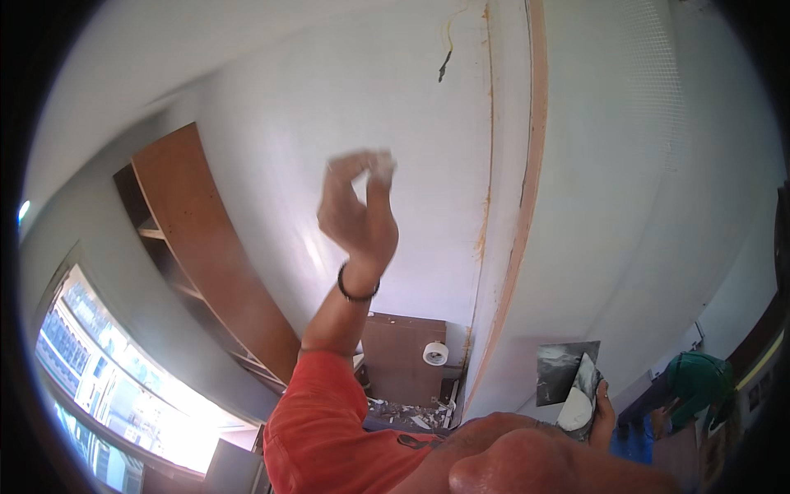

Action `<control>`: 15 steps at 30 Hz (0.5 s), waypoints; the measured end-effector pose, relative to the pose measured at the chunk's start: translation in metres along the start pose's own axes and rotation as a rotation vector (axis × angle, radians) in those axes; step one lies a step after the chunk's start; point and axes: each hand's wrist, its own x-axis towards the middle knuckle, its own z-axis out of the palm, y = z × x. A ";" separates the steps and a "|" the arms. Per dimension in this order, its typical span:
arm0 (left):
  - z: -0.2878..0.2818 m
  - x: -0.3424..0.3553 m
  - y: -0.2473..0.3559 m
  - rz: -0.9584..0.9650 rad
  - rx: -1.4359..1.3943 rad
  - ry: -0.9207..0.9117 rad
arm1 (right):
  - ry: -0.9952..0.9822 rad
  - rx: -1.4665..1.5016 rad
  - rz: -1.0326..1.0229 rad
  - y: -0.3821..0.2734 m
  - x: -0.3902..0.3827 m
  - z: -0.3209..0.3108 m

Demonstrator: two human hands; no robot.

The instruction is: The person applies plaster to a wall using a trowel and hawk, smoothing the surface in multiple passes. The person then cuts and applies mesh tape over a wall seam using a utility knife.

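Observation:
My left hand (359, 210) is raised in front of the pale wall (280, 148), with thumb and fingers bent into a pinch. Its fingertips look whitish and slightly blurred, so I cannot make out what they hold. A black bracelet (357, 284) circles that wrist below the hand. Low on the right, my right hand (604, 416) grips putty knives (566, 366) with flat, dark, smeared blades. A lump of white filler (575, 409) sits on them. The handles are hidden, and only some fingers of this hand show.
Dark-tipped wires (445, 66) hang from the wall, left of an upright wooden strip (527, 165). A tall brown shelf unit (193, 198) leans in view at left, near a bright window (107, 370). A white roll (435, 354) rests by a brown panel (399, 354) above rubble (411, 412). A person in green (699, 379) bends at right.

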 end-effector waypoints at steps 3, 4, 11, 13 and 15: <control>-0.064 -0.120 0.004 -0.462 0.062 -0.273 | -0.075 -0.183 0.085 -0.010 0.040 -0.018; -0.087 -0.148 0.009 -0.679 0.062 -0.358 | -0.123 -0.205 0.140 -0.003 0.053 -0.015; -0.171 -0.263 0.140 -1.565 -0.434 -0.432 | -0.321 -0.287 0.550 0.049 0.094 0.039; -0.172 -0.273 0.161 -1.634 -0.584 -0.267 | -0.352 -0.309 0.632 0.066 0.098 0.042; -0.178 -0.281 0.172 -1.624 -0.671 -0.134 | -0.381 -0.268 0.670 0.085 0.104 0.045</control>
